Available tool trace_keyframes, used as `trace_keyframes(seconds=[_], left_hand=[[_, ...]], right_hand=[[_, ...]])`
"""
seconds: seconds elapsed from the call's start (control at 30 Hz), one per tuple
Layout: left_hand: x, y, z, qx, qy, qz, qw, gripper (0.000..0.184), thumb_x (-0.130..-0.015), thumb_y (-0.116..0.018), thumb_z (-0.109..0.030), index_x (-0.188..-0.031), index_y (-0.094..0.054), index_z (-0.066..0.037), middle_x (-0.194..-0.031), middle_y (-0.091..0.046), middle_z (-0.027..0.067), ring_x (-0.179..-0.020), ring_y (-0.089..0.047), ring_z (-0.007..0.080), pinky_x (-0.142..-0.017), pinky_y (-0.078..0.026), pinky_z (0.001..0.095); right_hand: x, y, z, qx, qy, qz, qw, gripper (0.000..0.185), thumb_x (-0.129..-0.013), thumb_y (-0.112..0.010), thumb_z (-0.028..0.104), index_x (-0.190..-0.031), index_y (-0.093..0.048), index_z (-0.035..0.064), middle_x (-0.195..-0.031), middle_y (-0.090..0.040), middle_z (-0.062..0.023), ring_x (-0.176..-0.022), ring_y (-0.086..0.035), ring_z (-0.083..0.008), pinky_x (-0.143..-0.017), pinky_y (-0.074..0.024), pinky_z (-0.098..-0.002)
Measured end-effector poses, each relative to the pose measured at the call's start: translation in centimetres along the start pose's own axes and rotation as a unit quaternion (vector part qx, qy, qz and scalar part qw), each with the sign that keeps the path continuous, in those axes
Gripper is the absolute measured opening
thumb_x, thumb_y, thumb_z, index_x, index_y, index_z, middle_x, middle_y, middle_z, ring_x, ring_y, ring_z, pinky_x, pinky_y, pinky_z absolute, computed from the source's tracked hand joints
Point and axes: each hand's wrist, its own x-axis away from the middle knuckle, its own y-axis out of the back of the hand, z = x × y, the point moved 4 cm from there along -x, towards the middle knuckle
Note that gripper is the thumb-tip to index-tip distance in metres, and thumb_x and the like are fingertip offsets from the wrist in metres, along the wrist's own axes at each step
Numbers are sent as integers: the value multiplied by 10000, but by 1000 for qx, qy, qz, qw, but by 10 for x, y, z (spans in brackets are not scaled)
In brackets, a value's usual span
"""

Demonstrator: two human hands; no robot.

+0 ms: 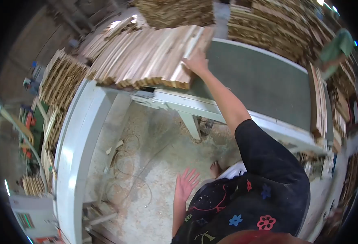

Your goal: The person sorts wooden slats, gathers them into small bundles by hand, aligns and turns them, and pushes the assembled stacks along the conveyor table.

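Observation:
My right hand [196,64] reaches forward and grips the end of a row of light wooden boards [146,55]. The boards lie side by side at the near end of a dark green conveyor belt [256,77]. Where exactly the fingertips sit on the last board cannot be made out. Low in front of my body is my left hand [186,184], palm showing and fingers spread, with nothing in it.
Stacked boards [63,79] stand on the left, with larger stacks [268,28] behind the belt. Upright boards [318,101] are at the belt's right end, near a person in green [337,51]. A white machine frame [75,150] runs along the left; straps [136,175] lie on the floor.

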Motion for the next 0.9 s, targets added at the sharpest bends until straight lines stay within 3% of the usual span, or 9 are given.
trace_keyframes(seconds=[0.07,0.17,0.27,0.47,0.57,0.67,0.73,0.83,0.9], left_hand=[[23,75,25,-46,6,-125,991,805,-981,-376,-638,-1562,-220,-102,-1571,-310,188,-1426,-341,371,-1141,-302,541],[44,288,118,11,91,-355,930,747,-978,-420,-617,-1523,-312,-119,-1465,-469,166,-1314,-481,344,-1033,-421,503],[57,291,145,-138,251,-326,901,743,-975,-429,-614,-1520,-318,-120,-1442,-488,159,-1275,-502,331,-1010,-435,492],[34,262,138,-283,342,-233,865,737,-970,-447,-606,-1512,-331,-121,-1397,-526,146,-1199,-545,307,-964,-462,470],[12,256,115,-320,330,-216,861,733,-967,-456,-602,-1508,-337,-121,-1375,-544,139,-1161,-566,295,-941,-475,459],[-26,248,85,-340,277,-212,873,730,-964,-466,-598,-1504,-344,-122,-1352,-563,132,-1122,-587,282,-918,-489,448],[-67,225,67,-345,229,-202,888,685,-927,-519,-608,-1361,-491,-78,-1204,-653,89,-921,-609,186,-724,-479,340],[-128,163,47,-414,200,-109,881,650,-925,-522,-603,-1323,-530,-89,-1216,-650,65,-938,-598,148,-743,-468,324],[-151,91,42,-427,181,-44,885,637,-954,-508,-563,-1439,-459,-152,-1367,-578,68,-1142,-559,184,-912,-423,344]], right_hand=[[33,21,-15,-135,156,-21,978,923,-796,-738,386,-1474,-283,-46,-1269,-560,-326,-1175,-572,-422,-1031,-449,-433],[85,111,-48,-22,102,96,990,694,-830,-717,434,-1353,-533,17,-1178,-671,-213,-1119,-639,-322,-971,-494,-399],[105,240,-111,175,45,-16,983,549,-827,-696,467,-1241,-662,107,-1158,-701,-146,-1069,-665,-322,-918,-526,-423],[199,500,-213,646,-258,-213,686,884,-637,-780,656,-1285,-589,85,-1258,-589,-163,-1195,-541,-401,-953,-391,-654],[237,541,-278,383,-466,-164,780,1073,-594,-777,654,-1418,-449,50,-1423,-483,-227,-1339,-451,-388,-1096,-348,-563],[242,535,-321,321,-379,-237,835,1055,-626,-744,653,-1403,-442,7,-1389,-493,-255,-1303,-485,-398,-1076,-401,-484],[257,519,-283,336,-374,-224,835,1040,-657,-724,665,-1392,-434,-11,-1379,-501,-246,-1286,-499,-404,-1052,-433,-467],[282,500,-258,326,-335,-220,856,1006,-658,-720,648,-1359,-456,-23,-1336,-516,-289,-1248,-523,-425,-1027,-453,-471],[306,483,-245,331,-283,-228,871,967,-652,-730,590,-1336,-465,-40,-1276,-541,-307,-1177,-560,-443,-986,-476,-480]])
